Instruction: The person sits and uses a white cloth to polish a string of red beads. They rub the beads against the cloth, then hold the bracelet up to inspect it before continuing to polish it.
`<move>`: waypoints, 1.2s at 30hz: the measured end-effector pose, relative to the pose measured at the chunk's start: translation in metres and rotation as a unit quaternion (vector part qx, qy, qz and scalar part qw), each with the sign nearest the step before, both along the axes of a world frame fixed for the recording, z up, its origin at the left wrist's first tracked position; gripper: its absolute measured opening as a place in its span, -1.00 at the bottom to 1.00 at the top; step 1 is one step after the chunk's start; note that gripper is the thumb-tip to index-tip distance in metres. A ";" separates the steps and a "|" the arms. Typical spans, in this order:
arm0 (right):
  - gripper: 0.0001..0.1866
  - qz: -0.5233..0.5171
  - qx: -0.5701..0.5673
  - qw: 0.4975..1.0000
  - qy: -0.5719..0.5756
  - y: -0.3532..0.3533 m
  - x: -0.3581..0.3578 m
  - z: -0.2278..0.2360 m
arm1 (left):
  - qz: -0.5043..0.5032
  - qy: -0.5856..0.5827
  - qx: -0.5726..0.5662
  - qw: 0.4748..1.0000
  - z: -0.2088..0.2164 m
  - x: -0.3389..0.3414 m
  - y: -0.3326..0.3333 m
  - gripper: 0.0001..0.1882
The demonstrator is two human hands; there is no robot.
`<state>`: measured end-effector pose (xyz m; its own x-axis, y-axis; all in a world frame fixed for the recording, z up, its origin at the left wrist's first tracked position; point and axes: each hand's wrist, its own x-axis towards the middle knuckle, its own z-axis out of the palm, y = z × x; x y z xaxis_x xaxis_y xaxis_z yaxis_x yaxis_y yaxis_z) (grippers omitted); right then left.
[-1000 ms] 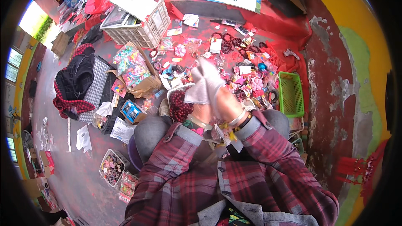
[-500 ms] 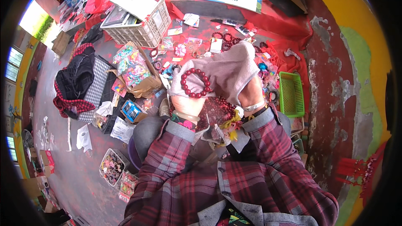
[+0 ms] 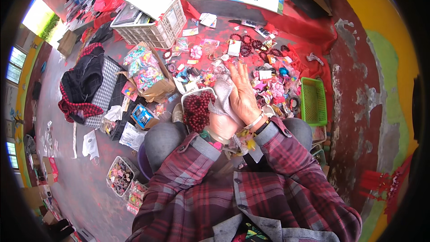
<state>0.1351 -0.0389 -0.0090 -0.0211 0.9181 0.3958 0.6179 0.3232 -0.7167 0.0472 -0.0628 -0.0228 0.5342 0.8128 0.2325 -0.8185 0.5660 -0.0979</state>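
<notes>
A greyish-pink cloth [image 3: 222, 99] is pressed between my two palms, above my lap. My left hand [image 3: 222, 126] is closed around its lower part. Flat against the cloth from the right lies my right hand [image 3: 244, 96], its fingers stretched out and pointing away from me. The red bead bracelet seen earlier on the cloth is out of sight; whether it is folded inside, I cannot tell. Left of my hands, a white basket holds dark red bead bracelets [image 3: 196, 110]. Yellow and pink ribbon-like items [image 3: 247, 140] lie below my right wrist.
Loose bracelets [image 3: 246, 47] and hair ornaments [image 3: 277, 90] spread over red cloth ahead. A green basket [image 3: 313, 103] stands right, a white crate [image 3: 163, 29] far left. Left are an open carton [image 3: 163, 85], a dark jacket [image 3: 83, 83] and a small basket of trinkets [image 3: 121, 179].
The spread cloth has been gathered between my palms, and the bracelet on it has gone from view. My right hand has moved left onto my left hand, uncovering the basket of bracelets.
</notes>
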 end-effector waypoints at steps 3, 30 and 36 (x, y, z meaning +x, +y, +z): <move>-0.41 -0.034 -0.007 0.999 0.005 -0.004 -0.003 0.001 | 0.107 0.158 0.006 0.982 0.010 0.000 0.003 -0.49; -0.52 0.049 0.046 0.994 -0.089 -0.001 0.000 0.002 | 0.128 0.242 -0.110 0.955 -0.010 0.011 -0.010 -0.45; -0.53 -0.046 0.049 0.997 -0.024 -0.002 0.000 -0.019 | 0.109 0.145 -0.083 0.980 0.006 -0.001 0.011 -0.52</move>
